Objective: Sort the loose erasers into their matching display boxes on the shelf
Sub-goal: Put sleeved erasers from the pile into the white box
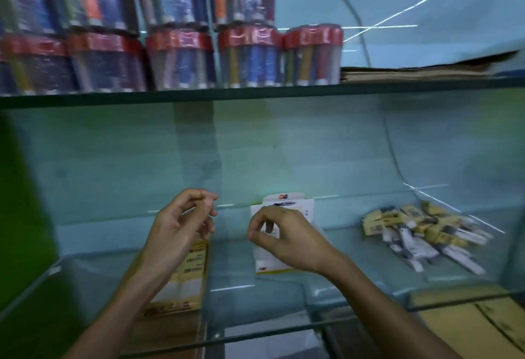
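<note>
While the eraser pile [420, 233] is sitting untouched, we're hovering our left hand [181, 225] loosely curled, empty, and our right hand [284, 233] pinching the white box [306, 205], probably steadying it.

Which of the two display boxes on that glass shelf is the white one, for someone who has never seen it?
Find the lower glass shelf. The white display box stands mid-shelf behind the right hand; the yellow display box by the left hand is tan.

Lower glass shelf [244, 256]: one display box [187, 270] at left, a second box [284, 216] at centre behind it, loose erasers [420, 230] heaped well right. Upper shelf [255, 93]: stacked pen tubs [176, 57] left, flat cardboard [420, 70] right.
</note>
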`<state>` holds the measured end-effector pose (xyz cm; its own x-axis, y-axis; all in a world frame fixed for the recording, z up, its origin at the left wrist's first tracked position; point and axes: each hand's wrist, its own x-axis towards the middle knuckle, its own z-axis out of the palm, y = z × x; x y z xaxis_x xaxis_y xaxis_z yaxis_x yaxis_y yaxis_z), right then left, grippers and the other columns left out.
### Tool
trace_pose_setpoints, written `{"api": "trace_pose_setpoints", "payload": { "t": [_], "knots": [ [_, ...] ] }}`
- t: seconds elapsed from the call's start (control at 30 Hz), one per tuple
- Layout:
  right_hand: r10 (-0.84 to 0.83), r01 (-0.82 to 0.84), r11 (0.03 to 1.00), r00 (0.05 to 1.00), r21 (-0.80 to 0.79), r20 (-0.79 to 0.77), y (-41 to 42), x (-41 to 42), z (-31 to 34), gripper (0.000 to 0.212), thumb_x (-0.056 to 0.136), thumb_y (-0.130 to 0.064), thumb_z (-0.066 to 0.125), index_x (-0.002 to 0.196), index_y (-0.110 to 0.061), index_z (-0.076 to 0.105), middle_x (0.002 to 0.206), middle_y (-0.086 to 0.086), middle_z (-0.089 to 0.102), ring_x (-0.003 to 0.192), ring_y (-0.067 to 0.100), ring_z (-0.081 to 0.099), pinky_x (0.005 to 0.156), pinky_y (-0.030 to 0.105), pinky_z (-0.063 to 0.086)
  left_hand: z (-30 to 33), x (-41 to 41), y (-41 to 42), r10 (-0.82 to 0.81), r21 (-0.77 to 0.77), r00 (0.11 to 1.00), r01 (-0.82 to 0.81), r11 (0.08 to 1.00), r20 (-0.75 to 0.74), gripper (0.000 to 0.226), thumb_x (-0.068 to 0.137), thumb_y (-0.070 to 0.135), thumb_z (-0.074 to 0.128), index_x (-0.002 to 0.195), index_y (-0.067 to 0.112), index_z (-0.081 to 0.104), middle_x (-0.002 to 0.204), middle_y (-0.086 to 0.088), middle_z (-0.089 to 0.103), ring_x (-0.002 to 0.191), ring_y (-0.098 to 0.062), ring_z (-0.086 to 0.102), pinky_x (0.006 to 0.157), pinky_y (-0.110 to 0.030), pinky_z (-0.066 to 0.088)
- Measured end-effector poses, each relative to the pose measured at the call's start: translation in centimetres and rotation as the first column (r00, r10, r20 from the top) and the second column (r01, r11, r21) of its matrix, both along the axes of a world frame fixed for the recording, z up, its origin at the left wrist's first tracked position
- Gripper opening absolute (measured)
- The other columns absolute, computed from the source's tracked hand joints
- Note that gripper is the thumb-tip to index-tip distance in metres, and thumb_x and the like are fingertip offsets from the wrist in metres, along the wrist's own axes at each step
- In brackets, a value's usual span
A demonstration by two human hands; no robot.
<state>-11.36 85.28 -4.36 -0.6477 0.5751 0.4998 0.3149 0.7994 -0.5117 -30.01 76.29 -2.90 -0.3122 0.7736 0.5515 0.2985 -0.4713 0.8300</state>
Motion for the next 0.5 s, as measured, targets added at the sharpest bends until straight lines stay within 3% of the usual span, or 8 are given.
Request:
{"api": "trace_pose_setpoints", "payload": {
  "t": [0.13,0.3,0.37,0.43,0.5],
  "knots": [
    [-0.15,0.151,0.989,0.985,-0.003,-0.08,1.3,5.4,-0.5,0.004,0.088,-0.019,0.065,0.085,-0.021,0.066,0.083,-0.01,0.067,0.077,0.009,0.057,0.066,0.008,0.037,-0.3,3.6,2.9,-0.108,0.01,0.994,0.108,0.994,-0.033,0.009,0.095,0.007,0.056,0.096,0.005,0.065,0.074,-0.006,0.062,0.06,-0.017,0.057,0.054,-0.024,0.048],
    [-0.367,0.373,0.923,0.927,0.091,-0.072,3.9,12.1,-0.8,0.002,0.087,-0.018,0.066,0.088,-0.019,0.067,0.085,-0.011,0.064,0.076,0.008,0.056,0.066,0.005,0.035,-1.1,7.8,6.1,-0.232,-0.059,0.955,0.225,0.973,-0.186,0.01,0.094,0.012,0.06,0.091,0.018,0.067,0.073,0.001,0.066,0.06,-0.016,0.059,0.058,-0.022,0.048],
    [-0.489,0.483,0.865,0.873,0.138,0.005,5.8,14.7,-1.2,0.011,0.086,-0.021,0.067,0.096,-0.019,0.068,0.094,-0.005,0.063,0.087,0.013,0.055,0.074,0.013,0.038,-1.2,9.4,7.1,-0.249,-0.082,0.941,0.236,0.968,-0.228,0.016,0.094,0.011,0.061,0.088,0.024,0.067,0.07,0.007,0.066,0.056,-0.011,0.058,0.057,-0.02,0.047],
    [-0.599,0.573,0.799,0.785,0.185,0.155,7.7,16.7,-1.6,0.024,0.085,-0.027,0.065,0.108,-0.02,0.067,0.109,0.004,0.062,0.103,0.024,0.054,0.09,0.029,0.042,-1.4,10.8,7.7,-0.262,-0.119,0.933,0.239,0.964,-0.247,0.016,0.094,0.012,0.061,0.087,0.025,0.066,0.067,0.009,0.066,0.053,-0.008,0.057,0.055,-0.022,0.046],
    [-0.659,0.617,0.751,0.685,0.233,0.311,8.7,17.9,-1.6,0.034,0.085,-0.034,0.063,0.117,-0.022,0.064,0.122,0.006,0.057,0.114,0.03,0.049,0.099,0.035,0.04,-1.4,11.7,8.1,-0.271,-0.144,0.928,0.24,0.96,-0.254,0.013,0.094,0.014,0.062,0.09,0.025,0.067,0.07,0.008,0.067,0.057,-0.009,0.059,0.054,-0.021,0.045]
  ]
}}
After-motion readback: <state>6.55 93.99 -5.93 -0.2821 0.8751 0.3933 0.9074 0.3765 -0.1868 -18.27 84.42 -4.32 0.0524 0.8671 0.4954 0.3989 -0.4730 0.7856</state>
